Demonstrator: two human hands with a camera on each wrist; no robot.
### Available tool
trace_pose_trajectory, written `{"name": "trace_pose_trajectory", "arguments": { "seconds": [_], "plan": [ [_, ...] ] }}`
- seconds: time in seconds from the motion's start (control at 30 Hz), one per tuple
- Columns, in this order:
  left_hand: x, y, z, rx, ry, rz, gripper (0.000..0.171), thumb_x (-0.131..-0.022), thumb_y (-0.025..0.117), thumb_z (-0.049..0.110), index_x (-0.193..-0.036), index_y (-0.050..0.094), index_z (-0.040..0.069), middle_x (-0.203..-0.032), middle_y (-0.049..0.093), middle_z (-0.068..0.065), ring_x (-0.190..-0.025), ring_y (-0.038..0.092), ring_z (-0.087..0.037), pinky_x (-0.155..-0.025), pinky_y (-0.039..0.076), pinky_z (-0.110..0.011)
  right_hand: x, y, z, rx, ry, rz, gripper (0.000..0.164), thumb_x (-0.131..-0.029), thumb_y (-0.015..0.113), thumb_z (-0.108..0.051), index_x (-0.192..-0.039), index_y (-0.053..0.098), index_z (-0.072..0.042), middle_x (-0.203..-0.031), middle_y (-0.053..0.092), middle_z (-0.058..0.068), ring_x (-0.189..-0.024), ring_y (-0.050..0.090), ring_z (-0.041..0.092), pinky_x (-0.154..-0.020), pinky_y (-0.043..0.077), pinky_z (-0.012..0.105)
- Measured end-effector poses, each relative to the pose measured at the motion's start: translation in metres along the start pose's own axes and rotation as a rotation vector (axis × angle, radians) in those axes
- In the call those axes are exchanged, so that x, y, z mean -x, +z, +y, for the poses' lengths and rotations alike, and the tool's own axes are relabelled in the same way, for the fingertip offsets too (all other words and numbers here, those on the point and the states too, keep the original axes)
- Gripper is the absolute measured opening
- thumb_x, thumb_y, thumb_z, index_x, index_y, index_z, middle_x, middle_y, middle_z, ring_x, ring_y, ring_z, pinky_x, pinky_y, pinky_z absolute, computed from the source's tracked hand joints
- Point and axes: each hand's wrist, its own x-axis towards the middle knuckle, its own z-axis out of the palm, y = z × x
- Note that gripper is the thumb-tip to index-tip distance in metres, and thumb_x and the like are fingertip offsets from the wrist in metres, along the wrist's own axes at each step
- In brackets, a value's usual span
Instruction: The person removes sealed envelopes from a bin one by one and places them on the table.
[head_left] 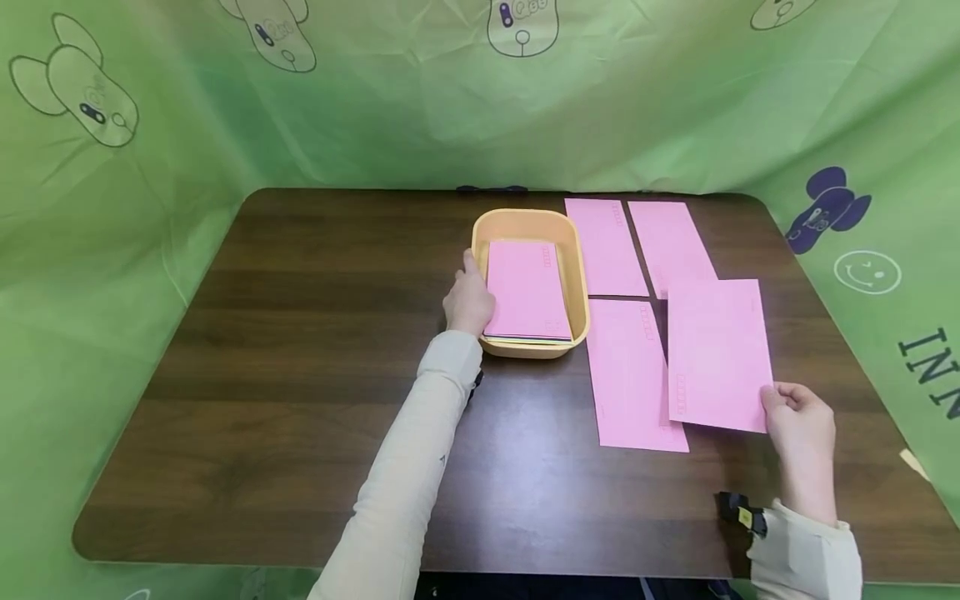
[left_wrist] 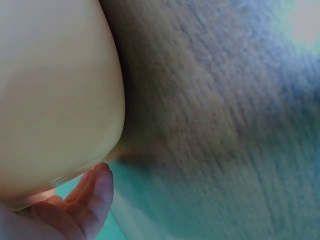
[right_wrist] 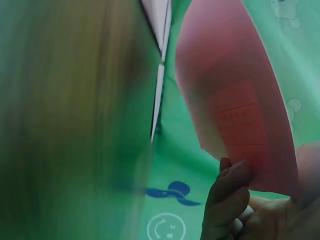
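Observation:
My left hand [head_left: 469, 302] grips the left side of a yellow plastic tub [head_left: 529, 218]. In the left wrist view its fingers [left_wrist: 97, 200] lie against the outside of the tub wall [left_wrist: 60, 100]. A stack of envelopes [head_left: 525, 287], a pink one on top, lies inside the tub. My right hand [head_left: 802, 433] pinches another pink envelope [head_left: 716, 354] at its near right corner, thumb on top. The right wrist view shows this envelope [right_wrist: 240, 100] raised and slightly bowed, with fingers beneath it. It overlaps the envelopes on the table in the head view.
Three pink envelopes lie on the dark wooden table right of the tub: one at the back [head_left: 603, 246], one at the back right [head_left: 671, 242] and one in front [head_left: 626, 375]. A green printed curtain [head_left: 420, 117] hangs around the table [head_left: 300, 400].

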Motion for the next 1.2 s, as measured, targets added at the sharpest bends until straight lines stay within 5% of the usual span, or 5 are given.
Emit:
{"name": "trace_pose_trajectory", "arguments": {
  "seconds": [0.23,0.53,0.73,0.93,1.2],
  "plan": [
    [0.0,-0.001,0.0,-0.012,0.003,-0.001,0.07,-0.095,0.049,0.011,-0.152,0.01,0.016,-0.136,0.048,-0.02,-0.11,0.062,-0.033,-0.095,0.047,-0.048,-0.005,-0.011,0.011,0.06,-0.035,-0.03,0.052,-0.096,0.041,-0.032,-0.127,0.05,0.009,-0.064,0.05,-0.021,-0.059,0.04,-0.009,-0.062,0.036,0.021],
    [0.001,-0.001,0.001,-0.022,0.003,0.014,0.071,-0.094,0.051,0.012,-0.152,0.01,0.016,-0.134,0.05,-0.019,-0.109,0.062,-0.033,-0.094,0.047,-0.047,-0.009,-0.02,0.017,0.103,-0.035,-0.082,0.053,-0.098,0.041,-0.033,-0.127,0.048,0.01,-0.084,0.066,0.012,-0.062,0.039,-0.008,-0.066,0.035,0.024],
    [0.0,0.0,0.0,-0.028,0.002,0.011,0.071,-0.094,0.05,0.012,-0.152,0.01,0.016,-0.133,0.05,-0.019,-0.108,0.063,-0.033,-0.094,0.048,-0.047,-0.011,-0.025,0.022,0.133,0.001,-0.147,0.059,-0.099,0.038,-0.036,-0.133,0.042,0.011,-0.116,0.054,0.034,-0.084,0.05,0.016,-0.074,0.035,0.031],
    [0.001,-0.002,0.001,-0.022,-0.001,0.009,0.072,-0.094,0.051,0.012,-0.153,0.011,0.016,-0.136,0.049,-0.02,-0.11,0.062,-0.033,-0.094,0.047,-0.047,-0.012,-0.028,0.029,0.259,-0.108,-0.152,0.059,-0.099,0.038,-0.035,-0.129,0.044,0.015,-0.132,0.042,0.04,-0.109,0.047,0.051,-0.082,0.039,0.051],
    [0.001,-0.001,0.001,-0.023,-0.001,0.009,0.071,-0.094,0.05,0.011,-0.153,0.011,0.015,-0.137,0.049,-0.02,-0.11,0.062,-0.034,-0.095,0.047,-0.047,-0.016,-0.031,0.031,0.364,-0.157,-0.17,0.064,-0.096,0.044,-0.04,-0.129,0.042,0.015,-0.123,0.05,0.039,-0.103,0.051,0.053,-0.076,0.04,0.05]
  ]
}}
